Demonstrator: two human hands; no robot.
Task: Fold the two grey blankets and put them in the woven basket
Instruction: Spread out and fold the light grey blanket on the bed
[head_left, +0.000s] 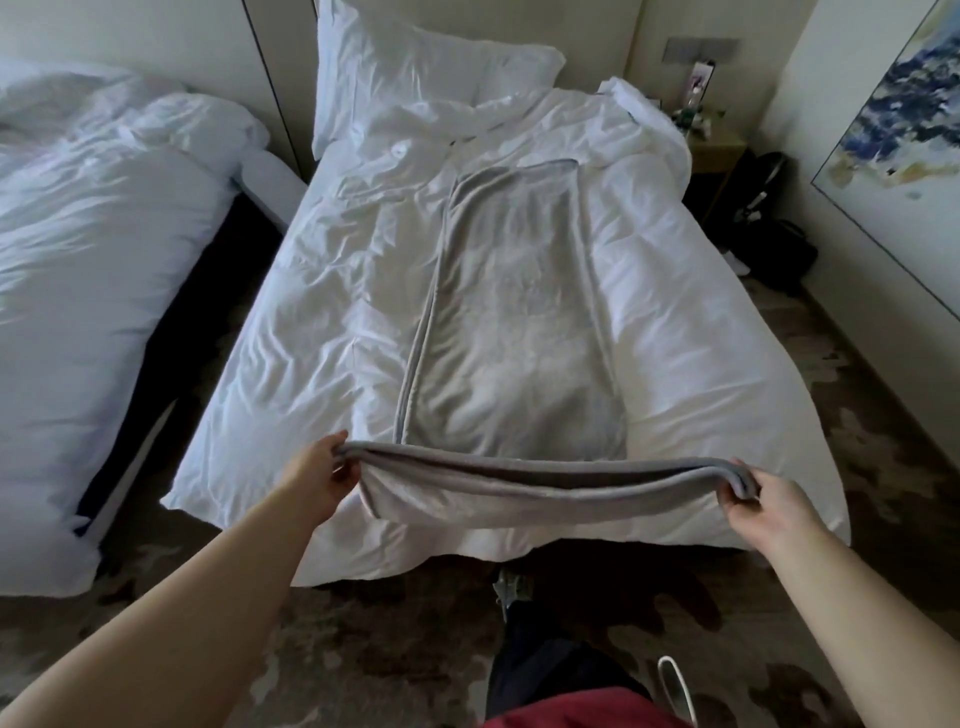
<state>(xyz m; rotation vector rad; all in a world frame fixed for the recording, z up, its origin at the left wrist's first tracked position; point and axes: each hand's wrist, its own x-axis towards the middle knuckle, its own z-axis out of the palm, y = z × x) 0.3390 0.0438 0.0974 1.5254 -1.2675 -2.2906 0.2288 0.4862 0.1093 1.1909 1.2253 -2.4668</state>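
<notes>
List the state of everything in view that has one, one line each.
blanket: folded into a long strip lying up the bed, near end lifted off it.
left hand: grips the blanket's near left corner.
right hand: grips the near right corner.
duvet: spread over the bed, wrinkled.
pillow: propped at the head of the bed, creased.
second bed: unmade, covers rumpled.

We see a soft, matt fleece grey blanket (514, 322) on a smooth, creased white cotton duvet (322, 312), above mottled carpet (363, 649).
</notes>
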